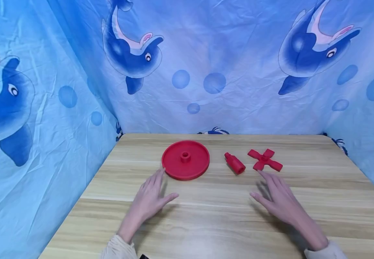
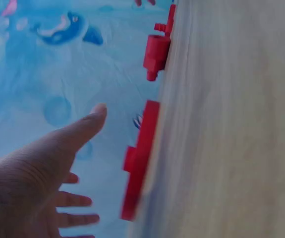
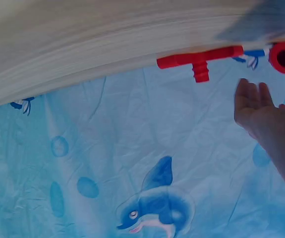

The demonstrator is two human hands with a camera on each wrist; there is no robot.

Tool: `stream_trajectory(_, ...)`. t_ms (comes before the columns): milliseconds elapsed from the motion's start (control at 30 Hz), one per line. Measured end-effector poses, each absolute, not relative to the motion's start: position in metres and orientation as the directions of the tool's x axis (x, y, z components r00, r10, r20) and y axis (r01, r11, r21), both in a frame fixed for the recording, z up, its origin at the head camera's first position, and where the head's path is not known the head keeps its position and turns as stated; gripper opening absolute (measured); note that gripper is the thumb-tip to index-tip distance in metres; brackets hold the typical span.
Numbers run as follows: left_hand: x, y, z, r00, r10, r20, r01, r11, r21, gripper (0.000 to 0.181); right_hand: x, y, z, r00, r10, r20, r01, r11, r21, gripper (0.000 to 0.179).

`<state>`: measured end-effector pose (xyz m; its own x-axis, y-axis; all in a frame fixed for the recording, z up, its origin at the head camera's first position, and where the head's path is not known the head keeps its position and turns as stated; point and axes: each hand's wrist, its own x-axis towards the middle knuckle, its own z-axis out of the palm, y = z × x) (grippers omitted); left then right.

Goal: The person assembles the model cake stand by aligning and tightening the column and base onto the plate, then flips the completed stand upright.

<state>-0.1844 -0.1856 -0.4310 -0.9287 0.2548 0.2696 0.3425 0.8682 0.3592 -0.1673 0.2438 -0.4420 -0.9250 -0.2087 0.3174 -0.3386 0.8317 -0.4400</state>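
Observation:
A round red dish (image 1: 190, 170) with a raised rim and a short hollow post in its middle lies on the table. My left hand (image 1: 150, 197) is just in front of its left edge, fingers straight and thumb spread, holding nothing. To the dish's right lies a red bottle-shaped piece (image 1: 235, 163), its narrow neck pointing back and its hollow end toward me. Farther right is a red four-bladed piece (image 1: 265, 160) with a ribbed stub, seen in the right wrist view, at its centre. Close in front of one blade, my right hand (image 1: 278, 199) stretches out its fingers, also with nothing in it.
The wood-grain table (image 1: 206, 223) runs from the front back to a blue curtain (image 1: 232, 108) printed with dolphins and bubbles. The curtain also hangs along the left and right sides. Light sleeves (image 1: 119, 248) cover both forearms.

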Motion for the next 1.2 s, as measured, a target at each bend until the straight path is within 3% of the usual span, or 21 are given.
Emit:
stream_trajectory(367, -0.24, -0.203, -0.447, -0.966, 0.138, 0.218, 0.254, 0.659, 0.708, 0.096, -0.204, 0.234, -0.445, -0.919, -0.179, 0.352, -0.348, 0.79, -0.505, 0.072)
stream_trajectory(533, -0.263, -0.213, -0.452, -0.974, 0.137, 0.182, 0.228, 0.55, 0.804, 0.094, -0.216, 0.229, -0.445, -0.932, -0.159, 0.325, -0.317, 0.789, -0.526, 0.073)
stream_trajectory(900, -0.293, -0.222, -0.456, -0.981, 0.18, 0.076, 0.17, 0.594, 0.786, 0.116, -0.238, 0.223, -0.446, -0.947, -0.161, 0.277, -0.297, 0.765, -0.571, 0.082)
stream_trajectory(1200, -0.303, -0.222, -0.457, -0.966, 0.258, 0.029, 0.188, 0.618, 0.763, 0.123, -0.244, 0.219, -0.449, -0.951, -0.178, 0.252, -0.297, 0.754, -0.586, 0.077)
